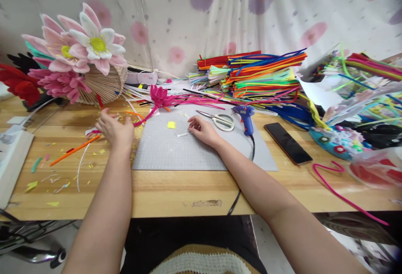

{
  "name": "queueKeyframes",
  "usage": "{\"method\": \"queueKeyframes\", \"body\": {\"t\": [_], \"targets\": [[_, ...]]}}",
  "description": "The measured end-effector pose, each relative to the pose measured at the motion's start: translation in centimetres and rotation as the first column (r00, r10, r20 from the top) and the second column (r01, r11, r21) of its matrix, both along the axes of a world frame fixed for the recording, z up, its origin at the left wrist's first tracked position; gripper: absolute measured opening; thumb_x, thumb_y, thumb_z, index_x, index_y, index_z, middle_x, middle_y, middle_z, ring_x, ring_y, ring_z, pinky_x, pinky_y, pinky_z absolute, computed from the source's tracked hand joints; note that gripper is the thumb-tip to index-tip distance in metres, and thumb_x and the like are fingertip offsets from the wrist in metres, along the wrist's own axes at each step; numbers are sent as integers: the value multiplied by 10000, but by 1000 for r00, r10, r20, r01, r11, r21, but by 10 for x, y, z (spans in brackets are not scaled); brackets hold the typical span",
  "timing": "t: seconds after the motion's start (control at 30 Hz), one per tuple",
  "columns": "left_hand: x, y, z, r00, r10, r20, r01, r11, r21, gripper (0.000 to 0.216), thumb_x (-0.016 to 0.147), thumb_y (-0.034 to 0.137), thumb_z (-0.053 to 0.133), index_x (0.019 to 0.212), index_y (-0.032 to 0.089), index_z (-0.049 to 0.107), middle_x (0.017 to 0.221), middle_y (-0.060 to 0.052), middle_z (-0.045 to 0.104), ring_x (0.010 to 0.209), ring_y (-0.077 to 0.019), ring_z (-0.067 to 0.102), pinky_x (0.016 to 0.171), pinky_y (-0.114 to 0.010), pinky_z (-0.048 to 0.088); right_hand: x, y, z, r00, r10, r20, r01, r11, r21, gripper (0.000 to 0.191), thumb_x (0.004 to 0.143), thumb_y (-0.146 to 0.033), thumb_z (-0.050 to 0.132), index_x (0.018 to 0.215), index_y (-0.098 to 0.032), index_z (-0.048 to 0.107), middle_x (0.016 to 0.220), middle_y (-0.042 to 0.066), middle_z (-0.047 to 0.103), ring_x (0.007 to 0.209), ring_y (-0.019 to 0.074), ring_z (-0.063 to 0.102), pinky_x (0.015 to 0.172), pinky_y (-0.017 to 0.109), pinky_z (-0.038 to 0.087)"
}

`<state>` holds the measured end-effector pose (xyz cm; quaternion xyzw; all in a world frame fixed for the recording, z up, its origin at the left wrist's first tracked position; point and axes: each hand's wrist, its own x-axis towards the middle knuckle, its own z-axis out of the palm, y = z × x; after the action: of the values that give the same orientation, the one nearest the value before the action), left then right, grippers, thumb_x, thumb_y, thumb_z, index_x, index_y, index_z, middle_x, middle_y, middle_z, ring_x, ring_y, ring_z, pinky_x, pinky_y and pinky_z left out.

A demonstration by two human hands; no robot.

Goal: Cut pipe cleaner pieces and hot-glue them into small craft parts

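The left hand (114,130) is spread open, palm down, on the table (176,190); one orange pipe cleaner (75,149) is seen just to its left. The right hand (203,130) is rested loosely curled, gripping nothing, on one grey cutting mat (176,152), with one white scrap (181,135) at its fingertips. Just beyond it, one pair of scissors (220,120) and one blue glue gun (246,117) are laid.

A craft workshop: stacked pipe cleaners (264,75), glue gun (246,117), scissors (220,120), cutting mat (176,148), finished flowers (78,50).
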<state>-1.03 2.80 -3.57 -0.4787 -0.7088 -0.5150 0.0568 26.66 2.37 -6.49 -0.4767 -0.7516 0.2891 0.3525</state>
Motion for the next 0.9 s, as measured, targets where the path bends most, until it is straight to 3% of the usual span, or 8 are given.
{"method": "queueKeyframes", "body": {"t": [0.07, 0.13, 0.27, 0.33, 0.43, 0.53, 0.9], "targets": [[5, -1, 0, 998, -46, -51, 49, 997, 66, 559, 588, 208, 681, 1094, 176, 444, 1100, -154, 523, 1106, -343, 414, 962, -544, 254, 0, -1, 1, 999, 34, 28, -34, 999, 1, 296, 726, -173, 504, 1015, -231, 483, 839, -18, 640, 684, 112, 538, 688, 266, 409], [15, -3, 1, 985, -151, -85, 159, 983, 94, 532, 617, 189, 649, 1108, 196, 443, 1152, -140, 498, 1137, -322, 397, 988, -525, 234, -1, -2, 2, 996, 65, 54, -65, 998, 3, 322, 724, -160, 505, 1035, -237, 476, 862, -20, 645, 695, 113, 542, 693, 264, 408], [47, -9, -3, 906, -383, -180, 384, 923, -29, 535, 673, 189, 614, 1171, 187, 421, 1086, -104, 551, 1107, -282, 437, 973, -474, 278, 0, -3, 4, 990, 108, 95, -110, 994, 15, 374, 711, -138, 505, 1068, -241, 466, 894, -21, 645, 701, 111, 542, 698, 261, 404], [64, -13, -8, 820, -536, -201, 516, 844, -148, 510, 686, 207, 623, 1163, 202, 442, 990, -63, 604, 1030, -256, 488, 945, -440, 313, 0, -4, 4, 987, 120, 108, -123, 992, 24, 388, 707, -138, 509, 1078, -242, 466, 899, -20, 644, 698, 111, 539, 696, 260, 402], [84, -19, -15, 666, -728, -163, 662, 678, -320, 491, 687, 253, 651, 1142, 218, 469, 900, -21, 647, 962, -232, 520, 910, -404, 344, -1, -4, 4, 986, 120, 118, -124, 992, 34, 385, 709, -145, 512, 1079, -241, 469, 883, -22, 645, 690, 108, 537, 685, 253, 400], [94, -21, -19, 611, -779, -139, 687, 610, -395, 497, 684, 266, 661, 1143, 220, 475, 887, -15, 662, 952, -231, 524, 880, -391, 357, -2, -6, 5, 988, 103, 119, -108, 993, 37, 358, 722, -160, 508, 1070, -234, 474, 852, -21, 643, 686, 108, 539, 681, 249, 398], [98, -19, -21, 633, -768, -96, 679, 610, -409, 393, 705, 152, 585, 1084, 203, 497, 789, 0, 676, 880, -216, 564, 856, -375, 368, -1, -3, 2, 998, 11, 65, -14, 999, 48, 368, 704, -139, 466, 1061, -226, 447, 812, -17, 611, 641, 107, 515, 653, 245, 396]]}}
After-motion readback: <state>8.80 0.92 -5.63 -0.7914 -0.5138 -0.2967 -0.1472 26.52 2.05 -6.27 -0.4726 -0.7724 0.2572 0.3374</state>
